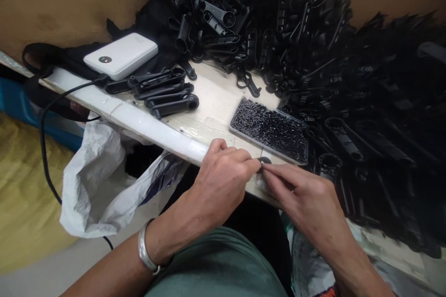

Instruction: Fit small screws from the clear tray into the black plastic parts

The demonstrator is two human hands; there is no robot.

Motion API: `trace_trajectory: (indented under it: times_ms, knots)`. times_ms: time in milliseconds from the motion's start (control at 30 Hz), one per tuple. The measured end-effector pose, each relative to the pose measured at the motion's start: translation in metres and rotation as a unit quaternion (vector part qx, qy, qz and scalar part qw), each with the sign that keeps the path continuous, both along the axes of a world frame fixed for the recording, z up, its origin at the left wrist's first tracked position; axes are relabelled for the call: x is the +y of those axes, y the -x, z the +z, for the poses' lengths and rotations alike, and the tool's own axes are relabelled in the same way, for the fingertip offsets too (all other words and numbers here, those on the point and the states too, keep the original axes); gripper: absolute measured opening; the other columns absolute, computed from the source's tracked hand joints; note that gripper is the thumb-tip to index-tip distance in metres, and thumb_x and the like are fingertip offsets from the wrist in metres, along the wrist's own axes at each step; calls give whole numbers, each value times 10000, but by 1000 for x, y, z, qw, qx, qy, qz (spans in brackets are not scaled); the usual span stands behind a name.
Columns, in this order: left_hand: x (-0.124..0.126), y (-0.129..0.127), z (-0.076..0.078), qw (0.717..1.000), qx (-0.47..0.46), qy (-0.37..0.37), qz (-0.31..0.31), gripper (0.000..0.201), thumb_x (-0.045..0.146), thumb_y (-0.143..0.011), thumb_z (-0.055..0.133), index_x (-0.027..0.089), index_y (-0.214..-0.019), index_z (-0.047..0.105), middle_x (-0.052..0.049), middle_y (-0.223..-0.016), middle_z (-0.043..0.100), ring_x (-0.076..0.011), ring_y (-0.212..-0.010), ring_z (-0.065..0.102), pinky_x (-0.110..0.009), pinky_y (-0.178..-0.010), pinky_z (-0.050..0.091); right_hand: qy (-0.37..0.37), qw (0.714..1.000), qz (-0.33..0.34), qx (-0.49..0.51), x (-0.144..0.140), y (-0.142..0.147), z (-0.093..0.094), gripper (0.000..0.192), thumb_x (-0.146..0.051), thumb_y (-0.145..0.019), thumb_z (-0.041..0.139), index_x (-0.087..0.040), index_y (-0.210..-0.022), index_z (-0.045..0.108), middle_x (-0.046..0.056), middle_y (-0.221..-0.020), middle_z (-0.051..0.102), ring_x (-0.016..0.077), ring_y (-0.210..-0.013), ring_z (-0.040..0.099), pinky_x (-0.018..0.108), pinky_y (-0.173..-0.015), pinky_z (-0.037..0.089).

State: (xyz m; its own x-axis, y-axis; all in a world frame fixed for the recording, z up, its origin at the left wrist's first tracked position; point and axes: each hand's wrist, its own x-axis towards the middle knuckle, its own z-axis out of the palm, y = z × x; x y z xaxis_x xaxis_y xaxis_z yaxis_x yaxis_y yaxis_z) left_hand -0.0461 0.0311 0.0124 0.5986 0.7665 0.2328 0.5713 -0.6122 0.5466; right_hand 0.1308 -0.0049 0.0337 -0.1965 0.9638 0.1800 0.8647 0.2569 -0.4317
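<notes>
Near the table's front edge, my left hand (223,176) is closed around a black plastic part (265,160); only its rounded end shows past the fingers. The thumb and fingers of my right hand (303,190) are pinched together at that same end. Whether a small piece sits between the right fingertips is hidden. Just beyond both hands lies a clear shallow tray (232,129) filled with tiny dark pieces, some shiny grey and some black. To the left, several black plastic arms (174,104) with ring-shaped ends lie side by side on the tabletop.
A large heap of black plastic parts (251,46) covers the back and right of the table (209,83). A white power bank (121,55) with a black cable (43,148) rests at the left. Below the edge hangs an open white sack (83,195).
</notes>
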Motion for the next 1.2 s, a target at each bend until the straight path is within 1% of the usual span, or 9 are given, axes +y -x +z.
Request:
trace_trajectory:
  times_ms: [67, 133, 200, 467, 633, 800, 1000, 1100, 1200]
  knots:
    - [0, 0, 0, 1000, 1, 3, 0, 227, 56, -870, 427, 188, -789, 593, 9, -763, 631, -155, -743, 557, -362, -781, 289, 43, 998, -33, 35, 3, -3, 0, 209, -278, -905, 528, -188, -906, 716, 26, -827, 717, 176, -693, 675, 267, -639, 516]
    - [0, 0, -1, 1000, -6, 9, 0, 221, 55, -871, 434, 191, -822, 602, 11, -781, 641, -156, -763, 565, -361, -787, 286, 96, 992, -63, 56, 6, -6, 2, 208, -308, -904, 536, -203, -891, 715, -12, -677, 689, 151, -570, 647, 242, -560, 488]
    - [0, -1, -1, 1000, -12, 13, 4, 208, 55, -866, 448, 191, -843, 603, 12, -784, 648, -156, -771, 571, -361, -789, 284, 114, 990, -67, 46, 10, -6, 5, 206, -303, -908, 525, -211, -862, 704, -43, -562, 632, 127, -476, 597, 227, -513, 449]
    - [1, -1, -1, 999, -21, 19, 19, 158, 48, -817, 501, 179, -798, 587, 9, -749, 656, -156, -735, 569, -350, -779, 296, 24, 994, 38, -101, 15, 0, 5, 241, -198, -922, 459, -176, -736, 611, -9, -609, 593, 133, -515, 557, 257, -518, 370]
    - [3, -3, -4, 999, -24, 12, 24, 165, 30, -785, 516, 174, -800, 596, 9, -743, 660, -155, -729, 581, -349, -788, 300, 67, 975, 86, -194, 15, -1, 8, 198, -36, -819, 522, -180, -684, 499, -21, -584, 512, 127, -477, 484, 253, -479, 319]
    - [4, -4, -5, 999, -30, 0, 24, 158, 29, -787, 515, 169, -770, 587, 20, -693, 630, -142, -696, 561, -339, -785, 307, 104, 943, 147, -278, 24, 1, 20, 264, 92, -708, 521, -171, -727, 514, -16, -657, 538, 123, -497, 482, 247, -466, 276]
    - [4, -2, -3, 1000, 7, -24, -13, 253, 6, -831, 413, 185, -789, 586, 10, -760, 583, -145, -728, 508, -361, -792, 287, 141, 955, 139, -222, 32, -6, 19, 290, 86, -730, 510, -182, -637, 453, -44, -559, 466, 98, -443, 435, 236, -449, 273]
    - [2, -2, -2, 998, 33, -51, -19, 286, 23, -865, 381, 199, -858, 606, -4, -817, 551, -166, -774, 488, -381, -809, 286, 113, 945, 152, -265, 30, -5, 18, 289, 101, -696, 507, -181, -654, 455, -43, -568, 476, 102, -430, 434, 252, -449, 242]
    - [1, -3, -4, 996, 36, -72, -35, 252, 76, -912, 394, 188, -801, 590, -6, -796, 513, -175, -756, 455, -383, -810, 297, 58, 933, 161, -318, 22, 6, 19, 305, 120, -650, 518, -179, -665, 457, -34, -571, 470, 121, -432, 445, 270, -463, 216]
